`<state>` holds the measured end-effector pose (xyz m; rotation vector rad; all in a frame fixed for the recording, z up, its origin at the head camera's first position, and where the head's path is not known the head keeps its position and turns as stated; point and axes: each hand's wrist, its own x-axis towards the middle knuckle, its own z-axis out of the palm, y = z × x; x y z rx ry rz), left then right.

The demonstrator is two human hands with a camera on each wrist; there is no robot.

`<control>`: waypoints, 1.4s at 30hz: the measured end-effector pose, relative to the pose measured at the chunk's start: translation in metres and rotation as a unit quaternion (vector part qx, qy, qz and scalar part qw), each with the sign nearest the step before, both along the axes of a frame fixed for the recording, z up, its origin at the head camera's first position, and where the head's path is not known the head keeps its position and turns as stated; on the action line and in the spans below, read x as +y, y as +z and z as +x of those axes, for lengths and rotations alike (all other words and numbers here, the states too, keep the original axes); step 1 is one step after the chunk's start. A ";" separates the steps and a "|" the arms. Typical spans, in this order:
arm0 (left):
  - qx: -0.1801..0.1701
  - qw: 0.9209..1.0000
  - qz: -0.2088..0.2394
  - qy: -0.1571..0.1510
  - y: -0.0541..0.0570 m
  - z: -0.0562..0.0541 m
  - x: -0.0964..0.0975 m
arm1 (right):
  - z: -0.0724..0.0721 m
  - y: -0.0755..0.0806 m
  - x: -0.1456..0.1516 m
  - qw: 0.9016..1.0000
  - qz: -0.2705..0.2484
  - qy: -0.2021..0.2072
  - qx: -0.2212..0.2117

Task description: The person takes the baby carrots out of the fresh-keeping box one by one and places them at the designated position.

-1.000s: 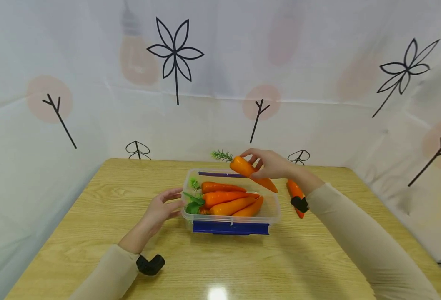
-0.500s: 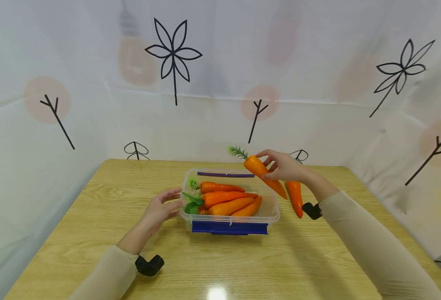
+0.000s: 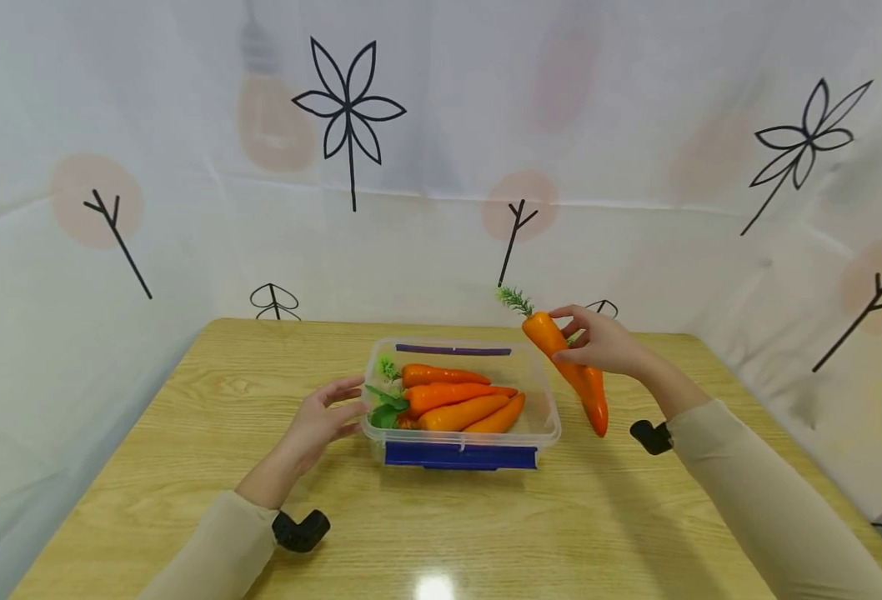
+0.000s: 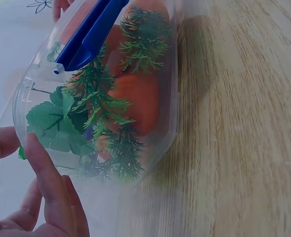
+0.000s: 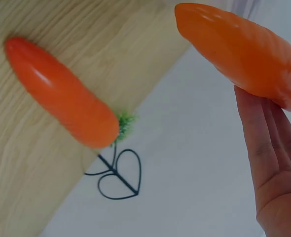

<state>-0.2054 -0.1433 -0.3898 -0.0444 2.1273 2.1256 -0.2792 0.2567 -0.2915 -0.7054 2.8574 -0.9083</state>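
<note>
In the head view my right hand (image 3: 598,342) holds an orange toy carrot (image 3: 546,333) by its thick part, just right of the box. The carrot tilts, its feathery green top up to the left and its tip down to the right. It overlaps a redder carrot (image 5: 61,94) that lies on the table and shows whole in the right wrist view. My left hand (image 3: 324,421) is at the left end of a clear plastic box (image 3: 542,417), fingertips at its rim, fingers relaxed and spread. Inside the box lie several carrots (image 3: 459,410) with green tops (image 4: 98,94) toward that hand.
Blue latch flaps (image 3: 459,456) hang off the front of the box and stand along its back. The wood-grain table (image 3: 261,367) ends at a pale printed cloth (image 3: 441,250) behind. Black wrist cameras (image 3: 301,531) are strapped to both wrists.
My right hand has carried the orange carrot rightward from above the box to beside it, over the carrot on the table. The left hand and the box have stayed in place.
</note>
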 end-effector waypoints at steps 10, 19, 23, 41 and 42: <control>0.003 1.000 -0.003 -0.003 0.003 0.000 0.000 | 0.000 -0.013 0.022 0.998 -0.049 -0.037 -0.013; 0.004 1.000 0.000 -0.004 0.003 0.000 0.000 | 0.007 -0.028 0.039 0.993 -0.078 -0.080 -0.022; -0.001 1.000 0.004 0.001 0.002 0.000 0.001 | 0.009 -0.039 0.047 0.992 -0.087 -0.092 -0.012; -0.002 1.000 0.004 -0.001 0.004 0.002 0.001 | 0.013 -0.073 0.075 0.979 -0.118 -0.167 -0.019; -0.001 1.000 0.004 -0.002 0.004 0.002 0.001 | 0.013 -0.075 0.077 0.977 -0.124 -0.171 -0.021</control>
